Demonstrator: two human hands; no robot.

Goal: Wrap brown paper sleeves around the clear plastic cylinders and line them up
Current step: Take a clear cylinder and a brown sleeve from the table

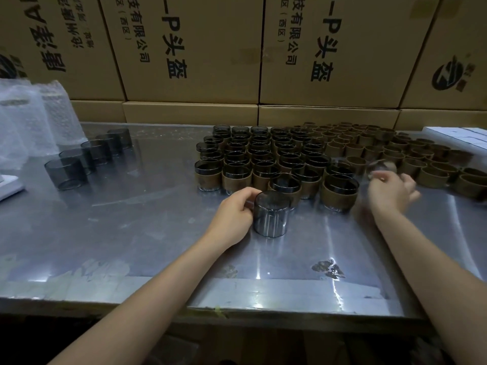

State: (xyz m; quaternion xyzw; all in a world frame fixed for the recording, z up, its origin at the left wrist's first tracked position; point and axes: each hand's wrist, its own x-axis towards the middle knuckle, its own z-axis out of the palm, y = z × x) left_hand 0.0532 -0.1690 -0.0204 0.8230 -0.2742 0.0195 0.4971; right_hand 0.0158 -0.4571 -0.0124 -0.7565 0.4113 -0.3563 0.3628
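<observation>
My left hand (234, 210) grips a bare smoky clear cylinder (271, 214) standing on the metal table (131, 219), just in front of the wrapped group. My right hand (390, 189) is blurred, fingers apart, hovering at the near edge of the loose brown paper sleeves (432, 175); whether it touches one I cannot tell. Several cylinders wearing brown sleeves (253, 159) stand in tight rows at the table's middle back. A short line of bare cylinders (87, 156) runs diagonally at the left.
Bubble-wrap bags (31, 122) stand at the far left. Large printed cardboard boxes (195, 48) wall off the back. A white flat box (458, 135) lies at the back right, and a white object (8, 185) at the left edge.
</observation>
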